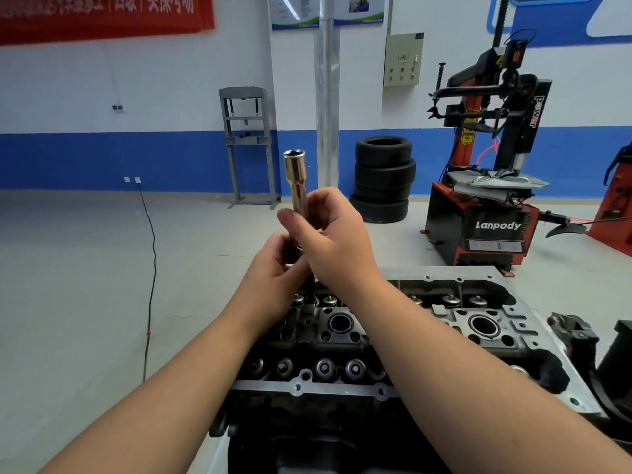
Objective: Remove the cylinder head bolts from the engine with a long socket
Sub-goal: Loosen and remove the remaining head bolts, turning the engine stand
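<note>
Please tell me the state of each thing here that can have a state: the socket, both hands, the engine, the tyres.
Long shiny metal socket: held upright above the engine, open end up, not on any bolt.
Left hand: grips something dark below the socket.
Right hand: fingers curled round the socket's lower part.
Grey metal cylinder head: uncovered, valve springs exposed.
Black tyres: stacked on the floor.

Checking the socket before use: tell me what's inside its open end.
The socket, held upright in both hands, shows a dark, hollow mouth with faint inner ridges. Deeper inside is in shadow; its lower end is covered by the fingers.
</note>
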A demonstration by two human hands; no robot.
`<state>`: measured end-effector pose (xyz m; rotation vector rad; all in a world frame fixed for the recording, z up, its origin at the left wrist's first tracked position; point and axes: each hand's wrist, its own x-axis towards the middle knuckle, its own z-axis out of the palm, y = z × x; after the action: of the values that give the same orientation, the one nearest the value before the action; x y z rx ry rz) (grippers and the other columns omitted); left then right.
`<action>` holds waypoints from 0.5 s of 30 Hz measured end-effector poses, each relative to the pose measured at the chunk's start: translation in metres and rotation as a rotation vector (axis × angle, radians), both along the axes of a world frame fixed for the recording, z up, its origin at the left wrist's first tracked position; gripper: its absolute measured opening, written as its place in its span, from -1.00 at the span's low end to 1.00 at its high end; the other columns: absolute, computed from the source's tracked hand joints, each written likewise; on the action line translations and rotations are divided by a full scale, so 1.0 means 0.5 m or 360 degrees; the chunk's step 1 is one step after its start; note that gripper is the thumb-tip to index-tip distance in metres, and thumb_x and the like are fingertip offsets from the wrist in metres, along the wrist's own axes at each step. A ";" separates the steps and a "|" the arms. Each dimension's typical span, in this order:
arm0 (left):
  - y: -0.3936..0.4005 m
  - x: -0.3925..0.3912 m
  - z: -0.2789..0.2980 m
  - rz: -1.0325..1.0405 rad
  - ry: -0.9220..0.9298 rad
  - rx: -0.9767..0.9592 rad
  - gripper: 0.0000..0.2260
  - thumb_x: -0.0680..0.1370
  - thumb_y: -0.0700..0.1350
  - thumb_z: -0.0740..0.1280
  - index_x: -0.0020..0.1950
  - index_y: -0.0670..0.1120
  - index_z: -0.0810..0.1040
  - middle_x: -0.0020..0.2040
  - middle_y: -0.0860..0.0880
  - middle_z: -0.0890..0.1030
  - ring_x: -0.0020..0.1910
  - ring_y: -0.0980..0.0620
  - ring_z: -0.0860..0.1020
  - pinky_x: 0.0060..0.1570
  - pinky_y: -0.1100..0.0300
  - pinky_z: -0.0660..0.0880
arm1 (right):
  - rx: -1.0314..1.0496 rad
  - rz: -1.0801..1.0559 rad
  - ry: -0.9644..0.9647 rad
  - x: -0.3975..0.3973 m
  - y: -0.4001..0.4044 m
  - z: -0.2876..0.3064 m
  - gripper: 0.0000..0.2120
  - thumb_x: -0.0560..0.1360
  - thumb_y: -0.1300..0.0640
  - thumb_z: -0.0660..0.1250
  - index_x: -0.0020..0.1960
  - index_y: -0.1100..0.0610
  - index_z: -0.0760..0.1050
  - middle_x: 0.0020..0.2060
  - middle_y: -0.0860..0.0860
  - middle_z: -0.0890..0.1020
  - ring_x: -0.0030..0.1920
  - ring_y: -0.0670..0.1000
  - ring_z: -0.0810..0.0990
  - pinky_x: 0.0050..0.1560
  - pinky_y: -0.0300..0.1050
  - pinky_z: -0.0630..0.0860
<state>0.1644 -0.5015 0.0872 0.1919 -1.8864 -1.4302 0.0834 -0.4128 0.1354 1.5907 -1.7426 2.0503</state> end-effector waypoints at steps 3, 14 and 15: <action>-0.002 0.002 -0.004 -0.0015 -0.0003 0.0030 -0.74 0.62 0.12 0.33 0.24 0.05 0.60 0.15 -0.05 0.71 0.18 -0.07 0.66 0.13 0.08 0.62 | -0.0039 -0.0062 0.0054 -0.004 0.000 -0.001 -0.87 0.57 0.03 0.42 -0.11 -0.01 0.51 -0.30 -0.19 0.59 -0.25 -0.18 0.55 -0.20 -0.24 0.52; -0.006 0.006 -0.008 0.0005 0.0002 0.0034 -0.81 0.60 -0.03 0.43 0.20 0.01 0.62 0.07 -0.05 0.73 0.09 -0.03 0.71 0.05 0.12 0.64 | 0.0005 -0.0063 0.0073 -0.002 -0.004 -0.008 -0.84 0.52 0.02 0.47 -0.09 -0.10 0.47 -0.28 -0.24 0.59 -0.22 -0.19 0.57 -0.17 -0.30 0.51; -0.005 0.005 -0.008 0.0038 -0.0004 0.0009 -0.82 0.59 -0.05 0.45 0.18 0.00 0.62 0.04 -0.05 0.73 0.05 -0.04 0.71 0.00 0.11 0.65 | 0.0002 -0.0103 0.0104 -0.001 -0.004 -0.008 -0.84 0.52 0.02 0.46 -0.13 -0.07 0.48 -0.31 -0.22 0.57 -0.27 -0.19 0.55 -0.22 -0.31 0.48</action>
<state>0.1671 -0.5042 0.0835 0.2183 -1.8761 -1.4196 0.0828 -0.4150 0.1314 1.5612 -1.7493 1.9467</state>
